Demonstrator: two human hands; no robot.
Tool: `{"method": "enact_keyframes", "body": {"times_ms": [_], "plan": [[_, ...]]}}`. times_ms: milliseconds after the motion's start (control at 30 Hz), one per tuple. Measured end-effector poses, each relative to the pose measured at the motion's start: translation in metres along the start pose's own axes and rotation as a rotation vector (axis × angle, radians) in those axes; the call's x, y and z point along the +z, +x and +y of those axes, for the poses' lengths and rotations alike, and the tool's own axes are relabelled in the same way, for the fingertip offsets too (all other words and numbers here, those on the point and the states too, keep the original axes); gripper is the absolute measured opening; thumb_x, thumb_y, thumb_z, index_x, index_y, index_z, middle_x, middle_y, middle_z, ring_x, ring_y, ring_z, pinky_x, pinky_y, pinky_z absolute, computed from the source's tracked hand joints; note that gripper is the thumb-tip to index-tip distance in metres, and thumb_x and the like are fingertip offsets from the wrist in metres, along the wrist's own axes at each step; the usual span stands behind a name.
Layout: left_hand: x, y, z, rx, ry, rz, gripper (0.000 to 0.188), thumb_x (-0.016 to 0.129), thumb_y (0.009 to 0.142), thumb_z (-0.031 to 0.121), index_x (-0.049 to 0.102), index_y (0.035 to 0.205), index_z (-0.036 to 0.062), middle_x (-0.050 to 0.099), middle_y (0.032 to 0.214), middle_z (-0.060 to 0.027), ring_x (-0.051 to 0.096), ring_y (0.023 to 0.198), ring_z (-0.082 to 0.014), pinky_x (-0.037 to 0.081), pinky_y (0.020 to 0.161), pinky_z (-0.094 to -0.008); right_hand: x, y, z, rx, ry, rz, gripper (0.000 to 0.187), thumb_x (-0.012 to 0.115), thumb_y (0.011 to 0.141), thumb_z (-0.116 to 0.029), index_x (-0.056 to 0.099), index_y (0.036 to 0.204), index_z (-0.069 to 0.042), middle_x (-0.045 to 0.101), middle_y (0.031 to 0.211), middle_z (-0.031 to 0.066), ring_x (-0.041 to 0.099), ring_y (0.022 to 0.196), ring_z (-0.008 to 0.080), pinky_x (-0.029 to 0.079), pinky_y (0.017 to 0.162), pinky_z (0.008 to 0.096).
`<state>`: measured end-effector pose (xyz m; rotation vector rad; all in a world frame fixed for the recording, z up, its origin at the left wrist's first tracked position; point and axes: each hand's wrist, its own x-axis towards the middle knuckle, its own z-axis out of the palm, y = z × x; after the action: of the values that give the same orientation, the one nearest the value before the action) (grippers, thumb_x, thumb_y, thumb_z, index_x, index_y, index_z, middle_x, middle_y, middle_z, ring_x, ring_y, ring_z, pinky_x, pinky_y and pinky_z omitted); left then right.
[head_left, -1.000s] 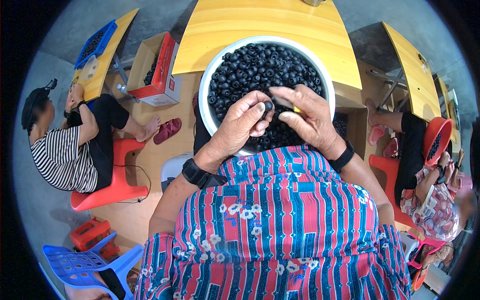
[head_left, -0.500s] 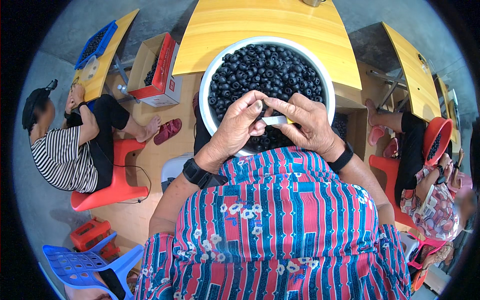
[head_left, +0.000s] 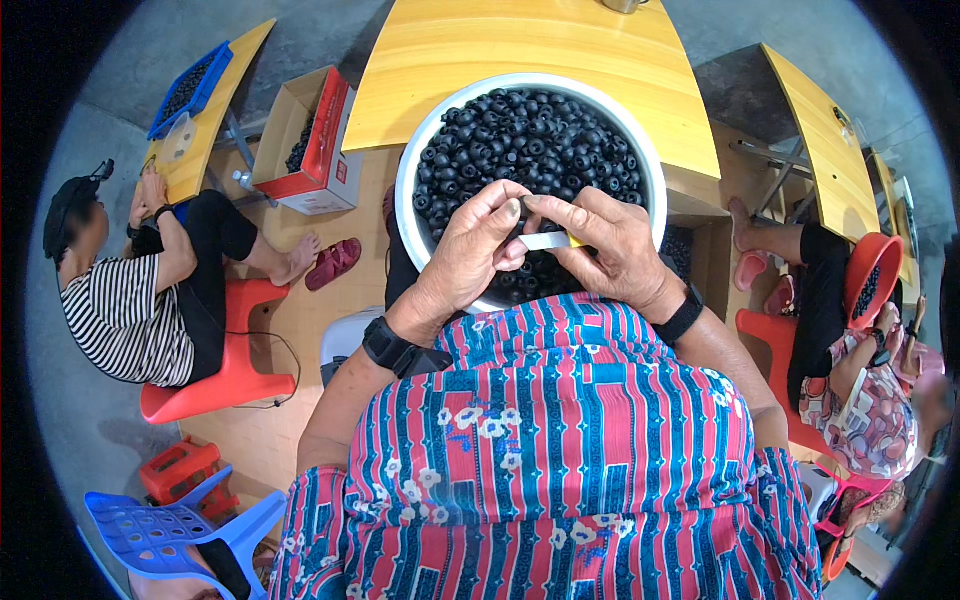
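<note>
On my lap, against the table's edge, rests a wide pale metal basin heaped with small round black parts that have holes in them. Over its near half my two hands meet, fingertips almost touching. My left hand is closed, pinching a small black part that the fingers mostly hide. Closed too, my right hand grips a short knife; its flat blade points left toward the left fingers, and a bit of yellow handle shows.
A yellow wooden table stands ahead. Left of it are a red-and-white carton holding black parts and a person in stripes on a red stool. At right, another person sits with a red basin. A blue chair stands lower left.
My hands keep nearly the same pose over the basin, the knife still between them. The view shifts very slightly. The striped person's hands have moved a little.
</note>
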<state>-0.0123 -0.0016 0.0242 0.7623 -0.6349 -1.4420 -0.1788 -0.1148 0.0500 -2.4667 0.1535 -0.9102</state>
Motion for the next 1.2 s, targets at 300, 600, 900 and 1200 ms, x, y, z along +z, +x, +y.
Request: {"method": "enact_keyframes", "body": {"times_ms": [300,600,900,1200], "plan": [[-0.002,-0.001,0.000,-0.045,0.056,-0.087,0.023,0.047,0.103,0.027,0.051,0.112,0.0065,0.050,0.086,-0.0004,0.042,0.067,-0.0045,0.033,0.053,-0.0171,-0.007,0.007,-0.007,0.135,0.015,-0.006,0.042,0.075,0.076,-0.018,0.066,0.117,-0.012,0.056,0.075,0.0099,0.060,0.068,0.0288,0.050,0.061,0.0379],[-0.012,-0.001,0.008,0.047,-0.355,0.017,0.024,0.046,0.103,0.030,0.051,0.113,0.0083,0.051,0.092,-0.0057,0.045,0.071,-0.0096,0.037,0.051,-0.0172,-0.003,0.002,0.016,0.428,0.095,0.355,0.010,0.068,0.084,-0.004,0.070,0.094,-0.004,0.068,0.090,0.0115,0.063,0.080,0.0216,0.050,0.075,0.0317],[-0.014,-0.002,0.008,0.070,-0.339,-0.014,0.020,0.053,0.100,0.027,0.051,0.110,0.0094,0.051,0.094,-0.0055,0.044,0.070,-0.0080,0.037,0.051,-0.0156,0.006,0.005,0.006,0.392,-0.190,0.063,0.017,0.071,0.076,-0.010,0.067,0.093,-0.010,0.062,0.089,0.0099,0.063,0.082,0.0333,0.051,0.070,0.0407],[-0.008,-0.001,0.010,0.004,-0.245,-0.017,0.015,0.054,0.099,0.022,0.051,0.108,0.0102,0.051,0.093,-0.0052,0.045,0.069,-0.0074,0.035,0.051,-0.0157,0.007,0.004,0.005,0.406,-0.272,0.013,0.013,0.066,0.080,-0.013,0.066,0.094,-0.011,0.063,0.088,0.0104,0.064,0.080,0.0347,0.052,0.068,0.0426]]}}
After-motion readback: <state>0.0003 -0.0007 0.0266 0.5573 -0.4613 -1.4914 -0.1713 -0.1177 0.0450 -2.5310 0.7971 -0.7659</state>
